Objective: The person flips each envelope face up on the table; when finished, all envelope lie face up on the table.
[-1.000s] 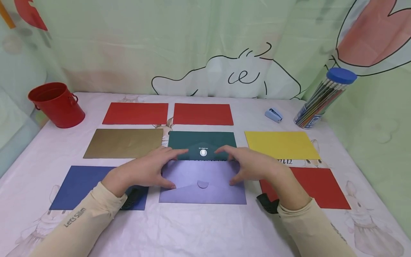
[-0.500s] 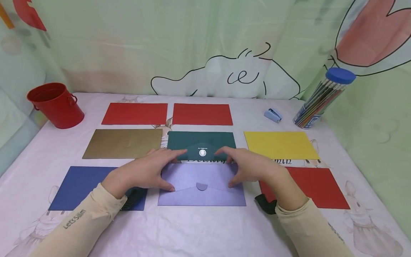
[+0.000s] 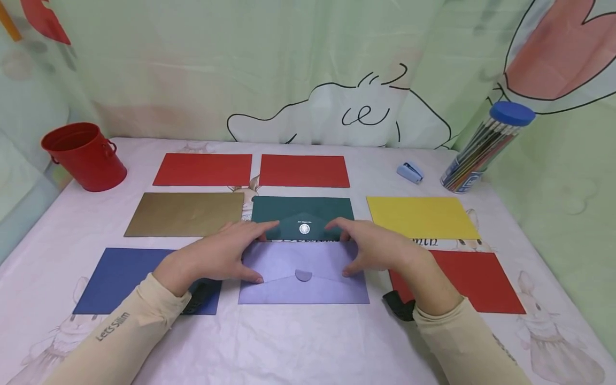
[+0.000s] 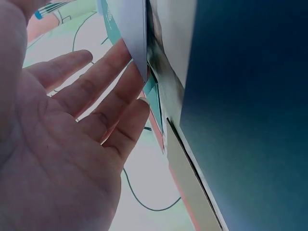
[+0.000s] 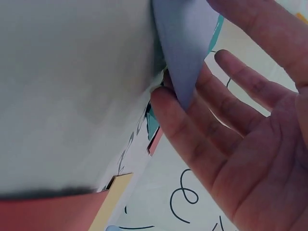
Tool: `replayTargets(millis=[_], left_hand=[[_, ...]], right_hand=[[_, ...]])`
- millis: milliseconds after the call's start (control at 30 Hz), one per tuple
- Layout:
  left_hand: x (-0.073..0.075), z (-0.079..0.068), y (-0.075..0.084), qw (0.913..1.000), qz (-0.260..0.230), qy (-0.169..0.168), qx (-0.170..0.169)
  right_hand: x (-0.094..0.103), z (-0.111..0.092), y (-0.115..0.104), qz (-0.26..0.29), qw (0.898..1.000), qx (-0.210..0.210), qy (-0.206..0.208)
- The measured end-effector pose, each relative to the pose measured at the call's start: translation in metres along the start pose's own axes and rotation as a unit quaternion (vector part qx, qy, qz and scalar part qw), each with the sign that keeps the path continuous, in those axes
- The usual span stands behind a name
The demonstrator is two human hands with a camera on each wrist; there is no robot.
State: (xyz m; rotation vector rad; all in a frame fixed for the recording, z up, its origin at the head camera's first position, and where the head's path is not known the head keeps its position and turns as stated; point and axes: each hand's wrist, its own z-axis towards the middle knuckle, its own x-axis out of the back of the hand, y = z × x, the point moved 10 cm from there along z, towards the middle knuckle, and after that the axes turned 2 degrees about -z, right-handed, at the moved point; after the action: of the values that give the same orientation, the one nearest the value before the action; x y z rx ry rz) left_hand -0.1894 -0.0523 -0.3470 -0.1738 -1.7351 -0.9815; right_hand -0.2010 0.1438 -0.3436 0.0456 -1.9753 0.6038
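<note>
Lavender envelope (image 3: 300,259) spans the gap between your hands

White-pink tablecloth (image 3: 308,342) below, printed patterns on it. Envelope sits square in front of you, between your left hand (image 3: 218,251) and right hand (image 3: 372,243); whether it fully clears the cloth, can't tell. Green envelope (image 3: 308,208) just past your fingertips on the far side, blue envelope (image 3: 130,278) under and outside your left wrist, red envelope (image 3: 476,278) under and outside your right.

Grip: each hand holds one short side, thumb over the upper face, the other fingers reaching along and behind the edge. Hands set wide, one at each end. How hard you're squeezing, can't tell.

Handling: likely very light. Paper looks smooth, fairly crisp, so expect it to bow if you push the ends inward, and to crease if you pinch hard. May slip a bit under dry fingertips. Best hold is about where you are, both short sides, even light pressure, keeping off the corners.

Looks: plain pale purple rectangle, flat, faint sheen, no writing seen on the face. Slanting seam lines (image 3: 274,280) climb from both ends toward the middle. Smallest bit: half-round tab (image 3: 303,276), slightly darker, centred between your thumbs.
</note>
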Motion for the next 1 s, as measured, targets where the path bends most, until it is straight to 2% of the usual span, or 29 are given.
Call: replayTargets(millis=[533, 1000], left_hand=[[-0.0032, -0.0003, -0.0030, 0.9998, -0.005, -0.009, 0.020], [-0.0026, -0.0016, 0.0033, 0.9999, -0.001, -0.010, -0.002]], right_hand=[[0.0001, -0.0007, -0.0021, 0.003, 1.000, 0.008, 0.010], [-0.0026, -0.0010, 0.0006, 0.005, 1.000, -0.020, -0.011]])
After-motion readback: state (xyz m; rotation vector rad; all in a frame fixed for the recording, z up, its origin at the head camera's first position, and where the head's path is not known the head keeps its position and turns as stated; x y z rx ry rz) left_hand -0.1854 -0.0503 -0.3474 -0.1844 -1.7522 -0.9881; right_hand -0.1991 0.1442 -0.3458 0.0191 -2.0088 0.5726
